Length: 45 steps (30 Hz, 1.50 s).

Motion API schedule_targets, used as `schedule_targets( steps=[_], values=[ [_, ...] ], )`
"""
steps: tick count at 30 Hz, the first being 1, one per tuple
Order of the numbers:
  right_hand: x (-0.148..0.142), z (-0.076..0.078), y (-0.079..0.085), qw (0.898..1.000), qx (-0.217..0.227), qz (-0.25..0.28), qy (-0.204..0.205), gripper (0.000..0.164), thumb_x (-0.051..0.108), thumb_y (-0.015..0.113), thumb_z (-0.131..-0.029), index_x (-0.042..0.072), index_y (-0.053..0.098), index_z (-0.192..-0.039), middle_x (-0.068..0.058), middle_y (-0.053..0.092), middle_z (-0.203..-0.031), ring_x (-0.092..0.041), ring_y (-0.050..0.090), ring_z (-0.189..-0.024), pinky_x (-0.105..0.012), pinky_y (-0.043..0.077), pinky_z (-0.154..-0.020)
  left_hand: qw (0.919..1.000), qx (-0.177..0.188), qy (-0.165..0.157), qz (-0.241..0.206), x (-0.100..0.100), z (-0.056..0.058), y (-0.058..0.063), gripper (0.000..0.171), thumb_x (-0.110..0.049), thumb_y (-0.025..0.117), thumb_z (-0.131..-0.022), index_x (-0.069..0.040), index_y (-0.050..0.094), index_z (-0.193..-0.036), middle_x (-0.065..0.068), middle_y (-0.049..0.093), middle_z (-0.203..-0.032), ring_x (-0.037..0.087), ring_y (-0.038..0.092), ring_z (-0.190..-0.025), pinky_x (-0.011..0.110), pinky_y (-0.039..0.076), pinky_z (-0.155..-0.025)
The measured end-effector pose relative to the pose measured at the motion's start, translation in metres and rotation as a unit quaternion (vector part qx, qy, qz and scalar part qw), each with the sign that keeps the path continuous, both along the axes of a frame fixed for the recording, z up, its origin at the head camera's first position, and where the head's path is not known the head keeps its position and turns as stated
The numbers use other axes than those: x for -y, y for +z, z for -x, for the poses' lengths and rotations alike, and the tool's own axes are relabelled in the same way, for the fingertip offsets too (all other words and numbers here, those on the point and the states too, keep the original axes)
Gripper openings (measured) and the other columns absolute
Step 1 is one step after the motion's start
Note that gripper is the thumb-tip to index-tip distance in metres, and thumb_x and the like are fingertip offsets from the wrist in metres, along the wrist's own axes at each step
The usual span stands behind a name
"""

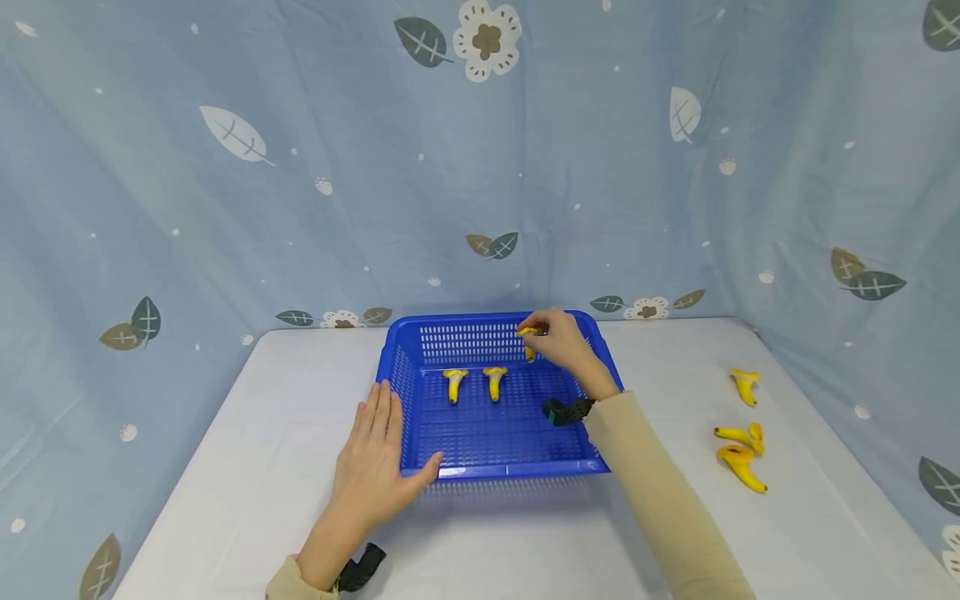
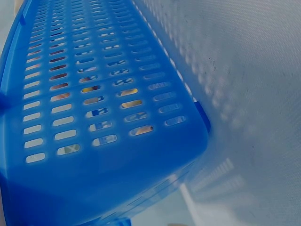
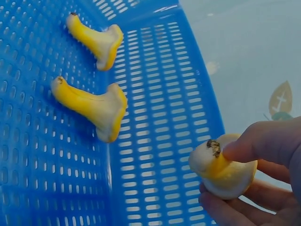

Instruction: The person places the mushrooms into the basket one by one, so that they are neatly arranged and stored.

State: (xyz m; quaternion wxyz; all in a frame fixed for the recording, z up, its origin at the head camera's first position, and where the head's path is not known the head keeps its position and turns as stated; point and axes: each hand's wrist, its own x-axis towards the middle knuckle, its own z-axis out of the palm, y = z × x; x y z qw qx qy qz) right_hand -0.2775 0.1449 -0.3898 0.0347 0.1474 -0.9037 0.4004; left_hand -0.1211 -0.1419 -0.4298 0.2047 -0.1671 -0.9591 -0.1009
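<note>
My right hand (image 1: 562, 342) pinches a yellow mushroom (image 3: 225, 176) between thumb and fingers, over the back right part of a blue plastic basket (image 1: 510, 472). In the right wrist view its dark-tipped stem points toward the camera and the pale flared cap lies against the fingers. Two more yellow mushrooms, one on the left (image 1: 454, 385) and one in the middle (image 1: 495, 383), lie inside near the back wall, caps toward that wall. My left hand (image 1: 375, 471) rests at the basket's front left corner, fingers straight along the left rim and thumb at the front rim.
Three yellow mushrooms lie on the white table (image 1: 675, 358) at the right: one farther back (image 1: 744, 387), two close together nearer me, the front one (image 1: 742, 468) with its hollow cap showing. A blue patterned curtain (image 1: 420, 192) hangs behind the table and along its sides.
</note>
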Motion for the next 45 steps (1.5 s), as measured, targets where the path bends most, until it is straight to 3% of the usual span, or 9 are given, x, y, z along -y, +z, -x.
schedule_targets(
  steps=[5,13,24,34,45],
  values=[
    [0.001,0.002,-0.003,1.0,0.003,-0.012,-0.001,0.016,0.009,0.063,-0.088,0.004,0.07,-0.101,-0.011,0.065,-0.103,-0.025,0.061,-0.091,-0.039,0.051,-0.077,1.0,0.004,0.001,0.003,0.001,0.0,0.0,0.099,-0.065,0.051,-0.08,0.013,0.032,-0.139,0.027,0.02,-0.15,0.038,0.017,-0.14,0.046,0.017,-0.114],
    [0.001,0.006,-0.009,0.999,0.029,-0.021,0.005,0.009,0.007,0.065,-0.086,0.004,0.069,-0.093,-0.009,0.067,-0.092,-0.021,0.062,-0.081,-0.035,0.053,-0.07,1.0,0.004,-0.001,-0.002,0.001,0.001,-0.001,0.099,-0.064,0.052,-0.08,0.013,0.031,-0.14,0.027,0.02,-0.15,0.038,0.017,-0.14,0.047,0.017,-0.114],
    [-0.001,0.008,-0.016,0.996,0.054,-0.072,0.002,0.008,0.002,0.068,-0.08,0.002,0.069,-0.089,-0.009,0.067,-0.088,-0.023,0.062,-0.082,-0.036,0.053,-0.072,1.0,-0.001,-0.001,-0.005,0.001,0.001,-0.002,0.099,-0.064,0.052,-0.08,0.013,0.032,-0.139,0.027,0.021,-0.15,0.038,0.017,-0.14,0.047,0.018,-0.114],
    [0.001,0.007,-0.02,0.99,0.112,-0.086,0.001,0.005,-0.001,0.068,-0.079,0.003,0.067,-0.081,-0.009,0.065,-0.083,-0.022,0.06,-0.077,-0.034,0.052,-0.068,1.0,-0.006,-0.001,-0.005,0.0,0.001,-0.002,0.099,-0.063,0.054,-0.079,0.013,0.033,-0.138,0.028,0.022,-0.149,0.039,0.019,-0.139,0.048,0.019,-0.113],
    [0.003,0.007,-0.028,0.982,0.143,-0.121,-0.004,0.004,0.0,0.066,-0.081,0.001,0.064,-0.084,-0.01,0.063,-0.085,-0.021,0.056,-0.073,-0.031,0.05,-0.065,1.0,0.005,0.002,-0.003,0.001,0.0,-0.001,0.1,-0.064,0.052,-0.08,0.012,0.031,-0.14,0.026,0.02,-0.151,0.038,0.016,-0.141,0.047,0.017,-0.114]
  ],
)
